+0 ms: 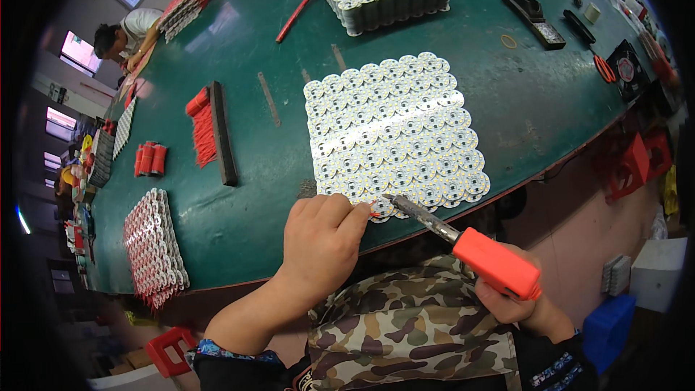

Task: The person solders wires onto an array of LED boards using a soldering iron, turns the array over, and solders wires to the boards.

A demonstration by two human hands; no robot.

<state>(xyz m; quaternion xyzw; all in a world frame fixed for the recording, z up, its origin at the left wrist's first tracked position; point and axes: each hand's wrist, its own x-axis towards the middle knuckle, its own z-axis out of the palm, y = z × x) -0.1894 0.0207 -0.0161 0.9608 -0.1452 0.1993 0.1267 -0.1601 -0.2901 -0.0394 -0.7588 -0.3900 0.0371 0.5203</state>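
A white panel of round LED circuit boards [387,123] lies flat on the green table before me. At its near left corner, my left hand [322,228] is closed in a pinch on a thin red wire [374,210], whose end reaches one of the boards. The fingers hide most of the wire. My right hand [507,297] is wrapped round the red handle of a soldering iron [496,261]. The iron's dark tip points left, at the panel's near edge beside the wire; whether it touches the board I cannot tell.
A thick stack of similar panels [391,0] stands at the back. Left are a dark bar [223,134], bundles of red wire [204,130] and a wired panel stack [154,246]. Scissors [603,69] and a black tray [534,20] lie right. Another person [134,36] works far left.
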